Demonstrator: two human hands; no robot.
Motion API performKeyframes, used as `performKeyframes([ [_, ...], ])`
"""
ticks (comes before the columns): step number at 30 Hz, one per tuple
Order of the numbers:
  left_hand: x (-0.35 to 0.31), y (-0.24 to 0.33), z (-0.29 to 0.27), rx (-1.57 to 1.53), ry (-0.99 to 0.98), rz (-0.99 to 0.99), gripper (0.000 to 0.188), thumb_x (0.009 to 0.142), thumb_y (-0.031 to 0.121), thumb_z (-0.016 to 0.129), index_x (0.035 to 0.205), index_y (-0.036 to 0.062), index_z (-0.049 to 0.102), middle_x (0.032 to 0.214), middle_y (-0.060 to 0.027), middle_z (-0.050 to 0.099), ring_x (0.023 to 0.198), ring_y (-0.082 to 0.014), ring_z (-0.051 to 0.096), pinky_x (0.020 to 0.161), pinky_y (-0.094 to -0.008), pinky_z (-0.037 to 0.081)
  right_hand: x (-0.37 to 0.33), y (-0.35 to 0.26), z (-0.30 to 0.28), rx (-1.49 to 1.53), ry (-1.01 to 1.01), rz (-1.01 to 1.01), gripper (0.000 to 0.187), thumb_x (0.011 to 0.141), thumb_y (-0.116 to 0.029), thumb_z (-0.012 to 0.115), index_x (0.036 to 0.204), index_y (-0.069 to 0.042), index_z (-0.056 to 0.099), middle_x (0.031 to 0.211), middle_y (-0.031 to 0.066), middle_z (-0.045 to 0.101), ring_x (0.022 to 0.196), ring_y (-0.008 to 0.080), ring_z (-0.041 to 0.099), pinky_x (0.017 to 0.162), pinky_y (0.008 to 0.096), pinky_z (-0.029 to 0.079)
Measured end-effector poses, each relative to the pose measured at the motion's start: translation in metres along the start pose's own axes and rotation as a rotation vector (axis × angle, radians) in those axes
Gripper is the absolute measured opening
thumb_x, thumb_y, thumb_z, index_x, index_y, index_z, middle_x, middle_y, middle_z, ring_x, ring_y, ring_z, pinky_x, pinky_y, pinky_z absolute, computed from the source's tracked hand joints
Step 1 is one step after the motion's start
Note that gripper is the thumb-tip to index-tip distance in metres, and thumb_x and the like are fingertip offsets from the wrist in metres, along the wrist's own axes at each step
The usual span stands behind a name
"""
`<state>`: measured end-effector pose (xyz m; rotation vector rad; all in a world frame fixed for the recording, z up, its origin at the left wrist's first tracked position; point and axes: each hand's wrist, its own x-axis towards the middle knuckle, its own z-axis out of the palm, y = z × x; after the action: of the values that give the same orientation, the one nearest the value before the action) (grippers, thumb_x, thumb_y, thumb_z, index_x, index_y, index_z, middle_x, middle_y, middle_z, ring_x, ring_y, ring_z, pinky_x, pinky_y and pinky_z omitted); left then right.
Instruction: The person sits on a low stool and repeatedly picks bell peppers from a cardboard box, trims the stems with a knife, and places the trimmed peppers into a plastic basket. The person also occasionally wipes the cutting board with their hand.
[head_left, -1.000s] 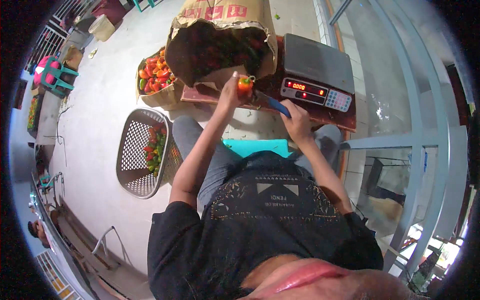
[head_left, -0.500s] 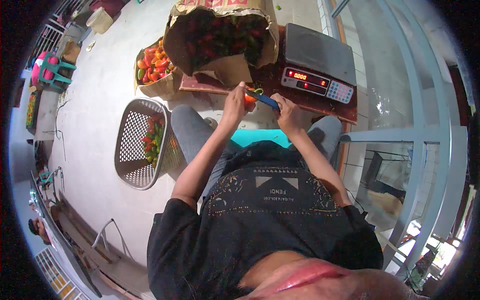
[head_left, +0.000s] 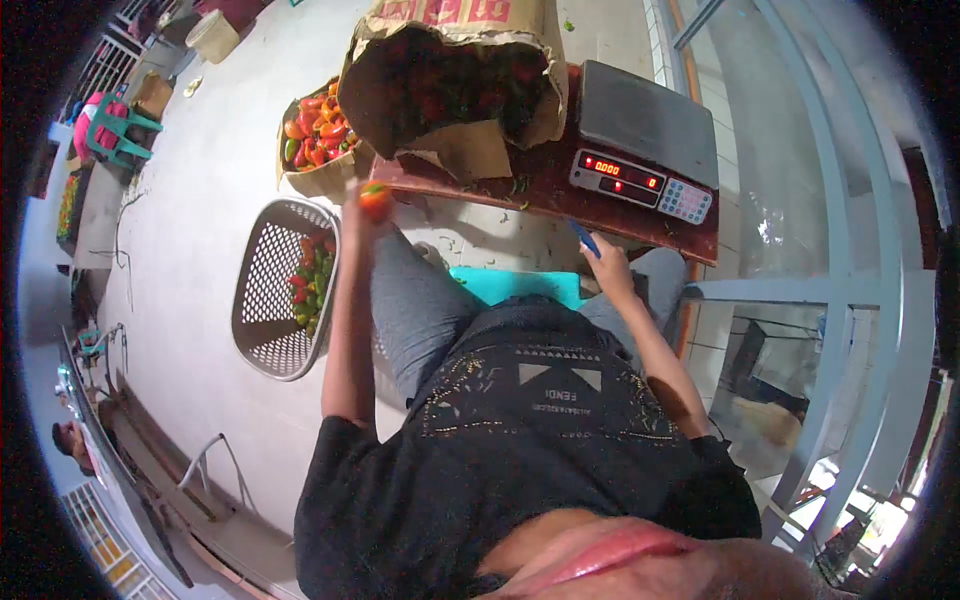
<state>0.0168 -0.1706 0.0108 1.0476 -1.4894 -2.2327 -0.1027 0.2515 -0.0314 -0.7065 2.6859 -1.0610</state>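
Note:
An orange-red pepper (head_left: pixel 374 202) is in my left hand (head_left: pixel 357 222), which is raised over the edge of the white perforated basket (head_left: pixel 262 335) and partly smeared by motion. Red and green peppers (head_left: pixel 314 283) lie inside that basket, to the left of my knee. In front of my right thigh, my right hand (head_left: pixel 611 272) grips a slim blue tool (head_left: pixel 583 238). Its exact kind cannot be made out.
Ahead, a large brown paper sack (head_left: pixel 360 95) of dark peppers lies on a low reddish table (head_left: pixel 440 183) beside a digital scale (head_left: pixel 645 115). Left of it stands a smaller sack of orange-red peppers (head_left: pixel 318 130). A blue-grey metal frame (head_left: pixel 760 290) runs along my right.
My hands have parted. The left one has swung left toward the basket with the pepper; the right has drawn back slightly to the right, keeping the blue tool.

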Motion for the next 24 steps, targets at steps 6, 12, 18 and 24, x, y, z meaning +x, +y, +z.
performKeyframes([
  [6,0.035,-0.043,-0.213,0.475,0.464,0.353,0.045,0.083,0.038,0.056,0.096,-0.0052,0.056,0.075,-0.0112,0.061,0.059,-0.0203,0.058,0.05,-0.0341,0.048,-0.018,0.027,-0.031,-0.058,0.138,0.157,0.028,0.089,-0.028,0.054,0.099,-0.002,0.059,0.078,0.0205,0.061,0.073,0.0373,0.06,0.064,0.0401,0.045],
  [12,0.022,-0.025,-0.084,0.997,0.388,0.649,0.043,0.081,0.015,0.059,0.117,-0.0066,0.05,0.119,-0.0227,0.051,0.108,-0.0345,0.05,0.093,-0.0392,0.039,-0.046,0.056,-0.036,-0.169,0.27,0.208,0.021,0.088,-0.021,0.055,0.096,-0.002,0.059,0.076,0.0228,0.059,0.073,0.0396,0.059,0.062,0.0432,0.044],
  [18,0.085,0.021,0.082,1.3,-0.069,1.003,0.043,0.073,0.004,0.054,0.116,0.0057,0.056,0.112,-0.0217,0.056,0.106,-0.0382,0.05,0.091,-0.0431,0.041,-0.037,0.055,-0.026,-0.255,0.286,0.167,0.02,0.083,-0.017,0.06,0.095,-0.002,0.058,0.07,0.0216,0.059,0.069,0.0401,0.059,0.059,0.047,0.045],
  [24,0.196,0.004,0.111,1.252,-0.027,1.361,0.045,0.083,0.018,0.049,0.126,0.0045,0.047,0.124,-0.0207,0.05,0.117,-0.0346,0.044,0.1,-0.0403,0.036,-0.038,0.044,-0.025,-0.314,0.296,0.169,0.021,0.083,-0.015,0.06,0.099,-0.003,0.056,0.072,0.022,0.059,0.069,0.0405,0.059,0.059,0.0478,0.044],
])
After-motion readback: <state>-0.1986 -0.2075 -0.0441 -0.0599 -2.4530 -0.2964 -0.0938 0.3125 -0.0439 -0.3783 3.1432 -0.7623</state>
